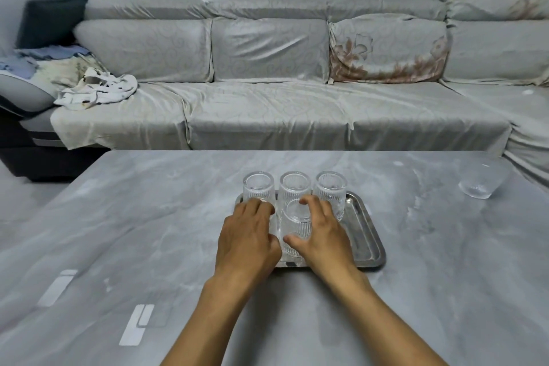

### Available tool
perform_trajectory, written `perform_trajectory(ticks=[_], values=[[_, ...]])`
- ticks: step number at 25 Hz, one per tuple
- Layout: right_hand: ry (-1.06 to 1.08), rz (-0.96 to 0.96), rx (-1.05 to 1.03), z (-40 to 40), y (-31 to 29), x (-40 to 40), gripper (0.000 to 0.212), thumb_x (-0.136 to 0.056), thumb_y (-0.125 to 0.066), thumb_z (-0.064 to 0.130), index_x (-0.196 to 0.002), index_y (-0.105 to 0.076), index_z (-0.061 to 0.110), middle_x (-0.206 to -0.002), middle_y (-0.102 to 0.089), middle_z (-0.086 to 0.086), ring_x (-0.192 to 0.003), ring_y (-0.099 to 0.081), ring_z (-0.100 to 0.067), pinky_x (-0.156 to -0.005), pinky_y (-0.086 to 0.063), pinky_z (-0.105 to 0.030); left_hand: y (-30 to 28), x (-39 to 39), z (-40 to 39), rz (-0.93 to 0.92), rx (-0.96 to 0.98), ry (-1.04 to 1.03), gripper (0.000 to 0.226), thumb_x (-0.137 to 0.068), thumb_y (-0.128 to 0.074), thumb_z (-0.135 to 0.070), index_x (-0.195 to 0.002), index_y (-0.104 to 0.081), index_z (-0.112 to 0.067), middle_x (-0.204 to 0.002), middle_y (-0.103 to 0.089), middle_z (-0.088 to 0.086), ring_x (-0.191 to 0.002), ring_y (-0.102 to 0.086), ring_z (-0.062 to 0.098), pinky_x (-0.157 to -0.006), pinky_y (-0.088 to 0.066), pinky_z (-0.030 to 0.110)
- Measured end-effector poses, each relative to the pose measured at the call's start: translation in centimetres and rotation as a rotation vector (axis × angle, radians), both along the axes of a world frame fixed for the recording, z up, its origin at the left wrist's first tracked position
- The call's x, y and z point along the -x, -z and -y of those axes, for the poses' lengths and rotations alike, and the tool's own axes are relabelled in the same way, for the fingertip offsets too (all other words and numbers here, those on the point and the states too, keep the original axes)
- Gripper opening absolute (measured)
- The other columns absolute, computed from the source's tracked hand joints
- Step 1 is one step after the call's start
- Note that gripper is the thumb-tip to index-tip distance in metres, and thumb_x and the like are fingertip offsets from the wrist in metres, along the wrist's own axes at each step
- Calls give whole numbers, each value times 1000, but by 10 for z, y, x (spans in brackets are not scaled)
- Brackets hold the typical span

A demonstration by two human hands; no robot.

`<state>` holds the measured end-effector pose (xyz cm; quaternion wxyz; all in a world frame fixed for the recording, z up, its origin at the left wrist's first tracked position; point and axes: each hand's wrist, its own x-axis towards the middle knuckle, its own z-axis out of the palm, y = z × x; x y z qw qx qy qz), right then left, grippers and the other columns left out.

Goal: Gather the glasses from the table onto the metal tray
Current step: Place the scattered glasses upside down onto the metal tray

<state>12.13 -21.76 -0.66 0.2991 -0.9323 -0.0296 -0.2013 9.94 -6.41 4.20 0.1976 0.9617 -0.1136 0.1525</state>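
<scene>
Gripping a ribbed front glass [294, 227] on the metal tray [367, 235], the right hand [322, 236] wraps thumb & fingers around it; left hand [248, 236] rests beside it, fingers loosely curled over the tray's left part, w/ no clear hold. Three glasses [295, 187] line the tray's far edge. A glass bowl [478, 184] sits well right of the tray on the table [148, 217].

My left hand [248, 239] covers the near-left corner of the metal tray [367, 235], so I cannot tell what stands under it. My right hand [322, 235] hides part of the front glass [295, 224]. Both forearms run out at the bottom edge. The sofa [267, 116] is cut off at both sides.
</scene>
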Motion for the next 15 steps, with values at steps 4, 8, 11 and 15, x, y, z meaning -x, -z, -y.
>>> perform_trajectory(ticks=[4,8,11,15], values=[[-72,-36,-69,6,0,5,72,-65,-80,36,-123,-38,37,-124,-48,5,-102,-59,-23,-75,-49,-34,-3,3,2,-13,-14,-10,34,-73,-54,-16,-106,-55,-19,-116,-57,-2,-112,-48,26,-76,-35,31],[-99,5,-255,43,-18,21,67,-71,-79,38,-129,-46,33,-129,-51,12,-111,-54,-10,-89,-46,-27,-12,20,22,68,9,39,42,-74,-63,-13,-116,-60,-14,-124,-62,7,-113,-55,29,-92,-46,39],[128,76,-437,101,-32,36,60,-77,-76,38,-128,-45,35,-125,-50,17,-103,-57,-10,-82,-47,-25,-8,42,54,156,15,224,49,-70,-71,-9,-118,-62,-15,-125,-63,7,-115,-58,28,-94,-49,39],[402,60,-542,189,-28,60,56,-82,-72,31,-130,-43,33,-134,-51,7,-98,-58,-15,-79,-45,-28,16,66,113,139,-23,523,51,-71,-67,-17,-121,-58,-20,-125,-62,2,-115,-55,18,-95,-40,24]])
